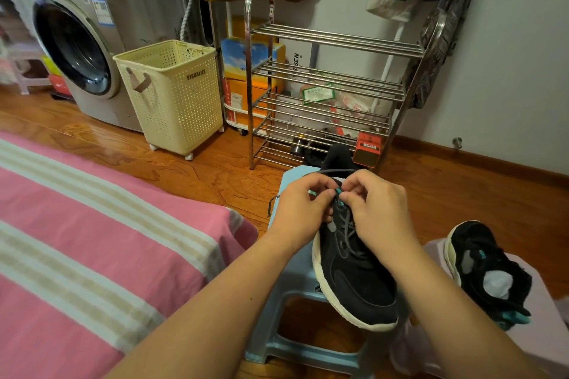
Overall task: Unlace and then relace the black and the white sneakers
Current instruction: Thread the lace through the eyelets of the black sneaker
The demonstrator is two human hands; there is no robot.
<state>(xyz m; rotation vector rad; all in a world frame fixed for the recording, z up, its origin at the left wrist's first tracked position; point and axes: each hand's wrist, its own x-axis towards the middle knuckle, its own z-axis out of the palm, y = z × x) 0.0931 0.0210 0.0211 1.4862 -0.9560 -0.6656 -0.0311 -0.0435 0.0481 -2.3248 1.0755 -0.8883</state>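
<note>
Bare floor (215, 175) lies open to the left of the blue stool (295, 283), between it and the striped bed (92, 240). Ahead, the metal shoe rack (326, 95) stands close behind the stool (a red box (366, 149) on its lowest tier nearest). To the right, the second black sneaker (489, 271) blocks the neighbouring seat. The laundry basket (172, 95) stands well apart.

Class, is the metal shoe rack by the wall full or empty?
Empty: the rack's bars hold no shoes; boxes and bags show behind them.

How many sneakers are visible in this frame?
2. One black sneaker sits on the blue stool under both hands; another sneaker lies to its right. Others may be out of view.
</note>
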